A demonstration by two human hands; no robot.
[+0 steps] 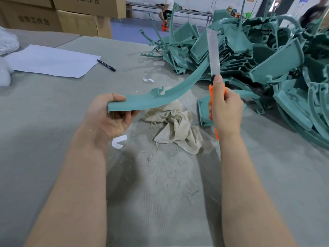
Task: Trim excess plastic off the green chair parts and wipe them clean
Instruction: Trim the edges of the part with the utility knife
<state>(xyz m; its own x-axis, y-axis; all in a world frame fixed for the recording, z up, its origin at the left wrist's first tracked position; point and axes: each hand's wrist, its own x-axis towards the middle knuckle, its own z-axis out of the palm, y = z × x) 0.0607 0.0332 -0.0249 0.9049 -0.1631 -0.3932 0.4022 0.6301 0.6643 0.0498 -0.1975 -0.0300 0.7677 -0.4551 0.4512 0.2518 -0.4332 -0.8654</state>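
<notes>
My left hand (110,116) grips the near end of a long curved green chair part (170,91), which arcs up and to the right above the table. My right hand (225,108) holds an orange-handled utility knife (213,56) upright, thumb on the slider, its long blade extended and crossing behind the part's far end. A crumpled beige rag (178,125) lies on the table between my hands. A flat green piece (203,113) lies just right of the rag.
A big heap of green chair parts (267,56) fills the right and back of the grey table (53,139). White paper (51,61) and a black pen (106,65) lie at left. Cardboard boxes (76,18) stand behind. Plastic shavings litter the table's middle.
</notes>
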